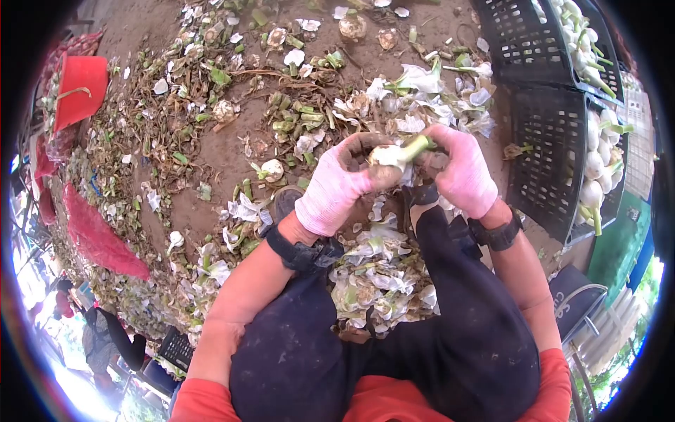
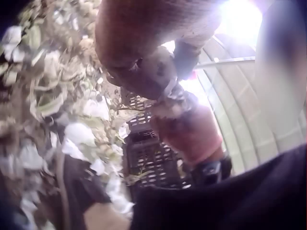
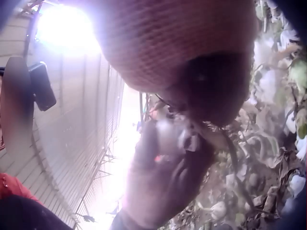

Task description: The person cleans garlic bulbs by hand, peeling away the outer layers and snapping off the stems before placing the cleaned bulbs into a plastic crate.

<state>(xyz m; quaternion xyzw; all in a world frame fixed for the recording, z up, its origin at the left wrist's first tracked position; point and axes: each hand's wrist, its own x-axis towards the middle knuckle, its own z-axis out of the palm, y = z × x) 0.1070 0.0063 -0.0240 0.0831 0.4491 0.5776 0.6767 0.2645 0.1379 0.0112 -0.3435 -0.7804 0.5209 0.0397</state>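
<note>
Both hands wear pink gloves with soiled, dark fingers. In the head view the left hand (image 1: 339, 181) grips a garlic bulb (image 1: 385, 156) with its fingers curled round it. The green stem (image 1: 416, 146) points to the right, and the right hand (image 1: 460, 169) pinches near its cut end. The left wrist view has the left hand (image 2: 148, 43) large at the top, the pale bulb (image 2: 160, 69) between its fingers, and the right hand (image 2: 192, 134) close below. Blurred in the right wrist view, the right hand (image 3: 187, 57) is close above the left hand (image 3: 163, 177).
Black crates (image 1: 555, 144) holding white bulbs (image 1: 594, 165) stand at the right. Peeled skins (image 1: 380, 274) lie between the legs, and cut stems and loose bulbs (image 1: 271, 170) are scattered over the soil. A red container (image 1: 81, 91) and red netting (image 1: 98, 235) are at the left.
</note>
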